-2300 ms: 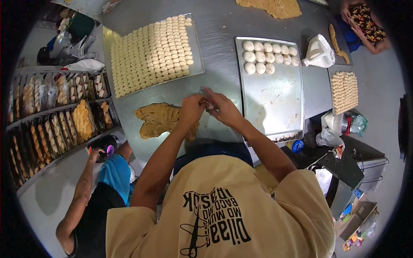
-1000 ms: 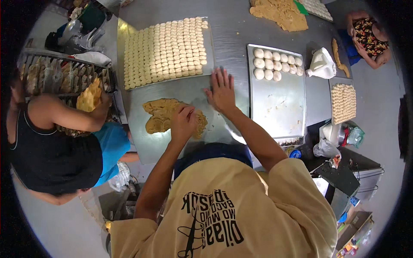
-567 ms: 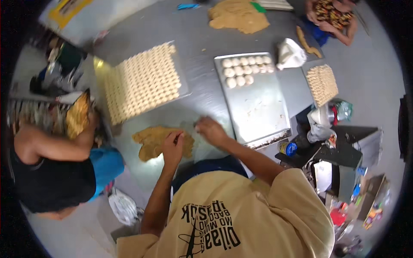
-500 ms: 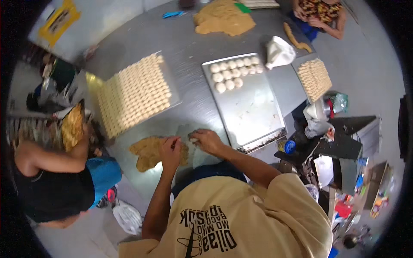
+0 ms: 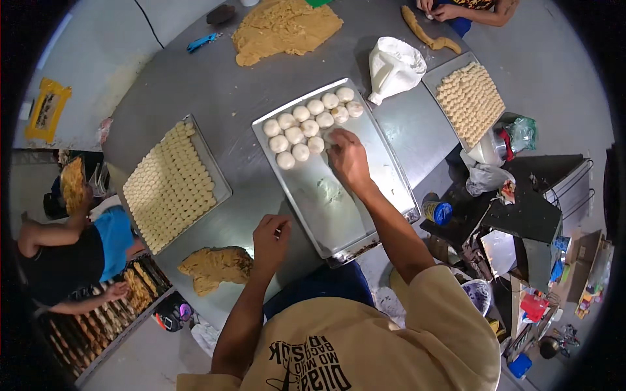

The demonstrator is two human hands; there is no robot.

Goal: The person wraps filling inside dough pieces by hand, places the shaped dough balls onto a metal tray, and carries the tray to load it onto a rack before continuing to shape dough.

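Note:
A metal baking tray (image 5: 339,225) lies before me with rows of round white dough balls (image 5: 300,152) at its far left end. My right hand (image 5: 350,161) reaches over the tray, fingers bent down at the end of the nearest row. A pale dough ball shows partly under those fingertips. My left hand (image 5: 271,242) hovers over the table near the tray's left edge, its fingers curled in; whatever they may hold is hidden. Beside it, to the left, sits a lump of brown dough-like filling (image 5: 212,268).
Small pieces fill a left tray (image 5: 225,189) and a far-right tray (image 5: 466,140). A white cloth bag (image 5: 394,65) stands behind my tray; a large brown mound (image 5: 283,29) lies at the back. One co-worker (image 5: 72,257) is at a left rack, another (image 5: 473,13) far right.
My right hand has gone from above the table near my body to the row of dough balls. My left hand stays near the brown lump. The whole view has shifted, and the left co-worker has moved.

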